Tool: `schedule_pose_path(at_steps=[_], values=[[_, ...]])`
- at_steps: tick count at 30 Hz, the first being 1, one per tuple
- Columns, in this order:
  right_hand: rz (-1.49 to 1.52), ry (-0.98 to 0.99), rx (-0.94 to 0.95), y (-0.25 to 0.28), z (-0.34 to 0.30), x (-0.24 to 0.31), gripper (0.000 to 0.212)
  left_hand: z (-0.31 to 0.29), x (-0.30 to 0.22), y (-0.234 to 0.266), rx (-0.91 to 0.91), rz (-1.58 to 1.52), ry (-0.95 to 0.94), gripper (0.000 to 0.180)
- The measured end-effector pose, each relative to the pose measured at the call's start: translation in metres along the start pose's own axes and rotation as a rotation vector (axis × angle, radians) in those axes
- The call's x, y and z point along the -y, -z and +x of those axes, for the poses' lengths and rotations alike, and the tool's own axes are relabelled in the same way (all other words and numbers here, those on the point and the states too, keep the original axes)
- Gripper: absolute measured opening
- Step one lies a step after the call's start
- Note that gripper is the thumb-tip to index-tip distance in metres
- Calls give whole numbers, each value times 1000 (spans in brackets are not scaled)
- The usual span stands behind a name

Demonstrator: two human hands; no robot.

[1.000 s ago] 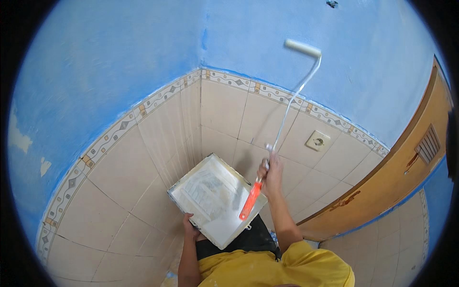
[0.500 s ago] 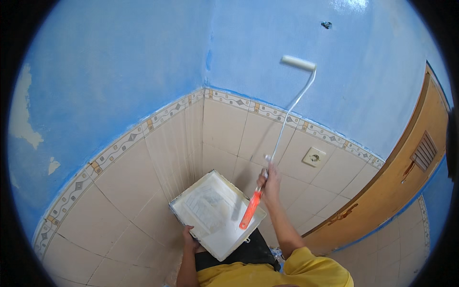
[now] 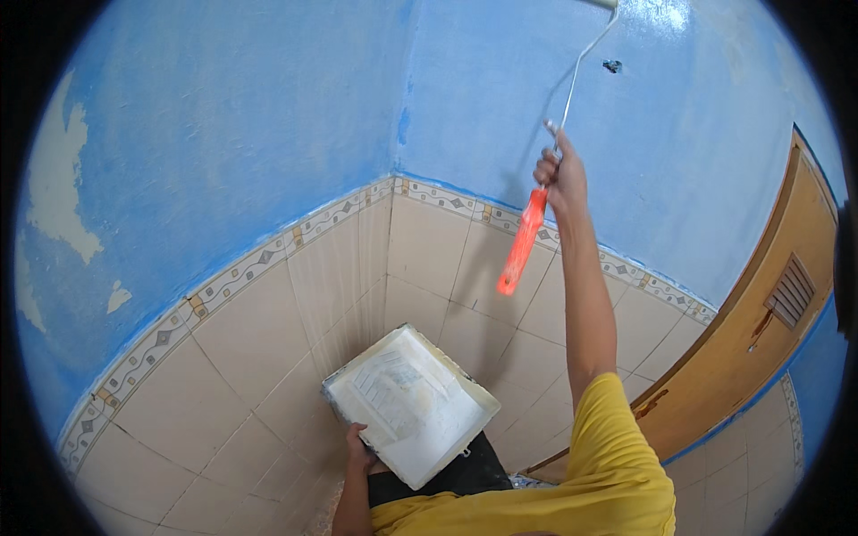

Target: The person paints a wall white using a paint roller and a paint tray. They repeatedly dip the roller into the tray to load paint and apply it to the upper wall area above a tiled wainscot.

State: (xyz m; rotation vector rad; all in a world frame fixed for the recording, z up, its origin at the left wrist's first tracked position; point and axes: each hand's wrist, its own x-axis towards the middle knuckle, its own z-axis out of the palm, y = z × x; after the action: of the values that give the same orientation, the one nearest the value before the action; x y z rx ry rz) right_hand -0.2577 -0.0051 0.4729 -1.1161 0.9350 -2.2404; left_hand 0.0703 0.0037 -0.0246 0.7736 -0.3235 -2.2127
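My right hand (image 3: pixel 561 170) is raised in front of the blue wall, closed round the metal rod of a paint roller (image 3: pixel 523 246) just above its orange handle. The roller's pale sleeve is at the top edge of the view, mostly cut off, high on the wall. At waist height my left hand (image 3: pixel 359 449) grips the near left edge of a paint tray (image 3: pixel 475 404), thumb on top and fingers hidden beneath. White paint lies in the tray, with a greyish ribbed patch showing through.
Beige tiles (image 3: pixel 237 357) with a patterned border strip (image 3: pixel 340 213) cover the lower walls, which meet in a corner. Bare pale patches (image 3: pixel 58 179) show in the left wall's blue paint. A small hole (image 3: pixel 612 66) with wires is at upper right. A wooden door (image 3: pixel 742 375) stands at right.
My right arm has stretched upward, carrying the roller up the wall until its sleeve nearly leaves the view. The tray stays in my left hand, almost in the same place.
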Motion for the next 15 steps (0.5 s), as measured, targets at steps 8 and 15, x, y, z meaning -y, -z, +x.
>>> schedule_pose_path(at_steps=[8, 15], values=[[-9, 36, 0, 3, 24, 12, 32, -4, 1, -4, -65, 29, -13, 62], [32, -210, -146, 49, -129, -104, 27, 3, 3, 5, -2, -19, -31, 62]])
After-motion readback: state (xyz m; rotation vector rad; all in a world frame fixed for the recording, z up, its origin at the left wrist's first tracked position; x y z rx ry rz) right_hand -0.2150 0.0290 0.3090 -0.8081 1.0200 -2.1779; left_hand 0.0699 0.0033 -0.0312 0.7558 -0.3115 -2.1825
